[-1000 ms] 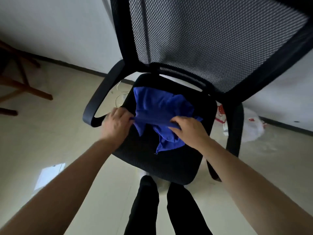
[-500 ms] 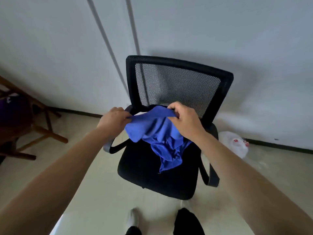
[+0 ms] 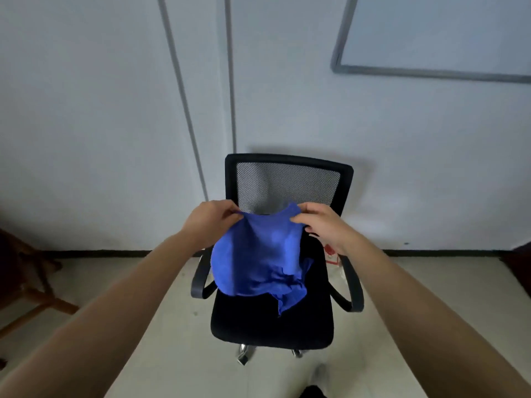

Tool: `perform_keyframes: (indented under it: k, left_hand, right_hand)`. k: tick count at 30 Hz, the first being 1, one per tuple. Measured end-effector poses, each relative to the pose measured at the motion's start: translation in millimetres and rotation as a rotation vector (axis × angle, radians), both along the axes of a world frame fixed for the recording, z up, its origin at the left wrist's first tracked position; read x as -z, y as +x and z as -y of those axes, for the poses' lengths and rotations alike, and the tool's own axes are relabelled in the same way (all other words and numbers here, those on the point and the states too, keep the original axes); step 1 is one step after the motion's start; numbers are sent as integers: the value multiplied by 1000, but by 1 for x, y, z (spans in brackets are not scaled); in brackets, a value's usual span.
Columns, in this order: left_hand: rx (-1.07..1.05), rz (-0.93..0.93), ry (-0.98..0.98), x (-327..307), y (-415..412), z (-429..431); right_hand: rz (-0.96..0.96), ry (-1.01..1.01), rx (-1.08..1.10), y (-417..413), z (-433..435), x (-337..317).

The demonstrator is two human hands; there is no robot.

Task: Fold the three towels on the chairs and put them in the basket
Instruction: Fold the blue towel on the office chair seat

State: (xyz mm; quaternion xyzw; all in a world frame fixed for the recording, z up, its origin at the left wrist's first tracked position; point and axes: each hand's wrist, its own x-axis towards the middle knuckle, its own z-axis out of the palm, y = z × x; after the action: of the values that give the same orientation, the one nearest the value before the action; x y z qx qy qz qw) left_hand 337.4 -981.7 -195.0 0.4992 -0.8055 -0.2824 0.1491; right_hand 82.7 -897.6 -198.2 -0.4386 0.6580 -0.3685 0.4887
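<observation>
A blue towel [image 3: 260,261] hangs crumpled in the air above the seat of a black mesh office chair [image 3: 273,326]. My left hand [image 3: 211,222] pinches the towel's upper left edge. My right hand [image 3: 321,225] pinches its upper right edge. The towel's top edge sags between the two hands, and its lower part bunches and dangles just over the seat. No basket and no other towel is in view.
A white wall with two vertical pipes [image 3: 184,96] stands behind the chair, with a whiteboard [image 3: 431,38] at the upper right. A wooden chair frame [image 3: 31,288] stands at the left. A white bag with red print [image 3: 330,255] lies behind the chair's right armrest.
Both hands have lifted the blue towel off the seat and up to backrest height. The view has pulled back from the chair, and the towel has spread a little wider between the hands.
</observation>
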Motion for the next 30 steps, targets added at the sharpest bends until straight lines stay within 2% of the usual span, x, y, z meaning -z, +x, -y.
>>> perform_keyframes:
  k: [2, 5, 8, 10, 13, 18, 22, 27, 30]
  left_hand:
    - [14, 2, -29, -19, 11, 2]
    - [27, -21, -59, -38, 22, 7]
    - [69, 18, -46, -50, 29, 11]
    - [155, 167, -36, -57, 32, 15]
    - [272, 415, -60, -58, 31, 19]
    - [200, 415, -32, -53, 40, 30]
    - [63, 228, -46, -58, 55, 42]
    - [-177, -476, 126, -94, 43, 37]
    - [-211, -768, 168, -127, 33, 31]
  right_hand:
    - [19, 0, -42, 12, -3, -13]
    - [-52, -59, -76, 25, -2, -27]
    - [-100, -203, 64, 32, 1, -48]
    - [-194, -317, 173, 27, 6, -61]
    - [-319, -382, 256, 21, 9, -75]
    - [-314, -475, 473, -2, 8, -96]
    - [-330, -475, 624, -41, -7, -103]
    - [-277, -519, 736, -49, -18, -113]
    - [-236, -594, 800, -44, -18, -127]
